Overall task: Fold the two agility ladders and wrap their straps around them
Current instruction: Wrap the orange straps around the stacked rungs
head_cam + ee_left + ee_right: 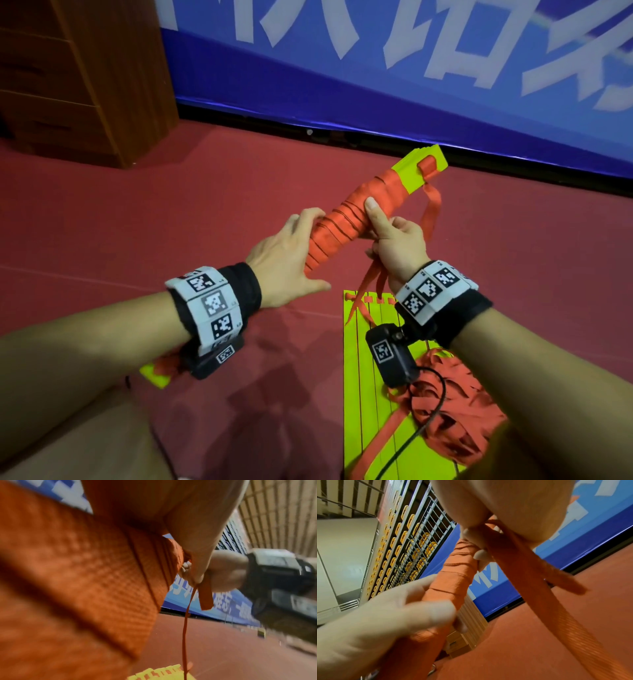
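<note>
The first ladder [342, 219] is a bundle of yellow-green rungs wound in orange strap, held slanted above the floor. My left hand [284, 257] curls its fingers over the bundle's middle. My right hand [397, 246] grips it further up, thumb pressed on the wraps, and also pinches loose strap ends [431, 212] that hang down. The left wrist view shows the wrapped bundle [68, 574] close up beside my right hand [223, 572]. The second ladder [363, 377] lies flat on the floor below, its orange strap [459, 404] in a loose pile.
A wooden drawer cabinet [85, 68] stands at the back left. A blue banner board [376, 68] runs along the far edge of the red floor [171, 205]. Railings and yellow seats [406, 540] rise behind.
</note>
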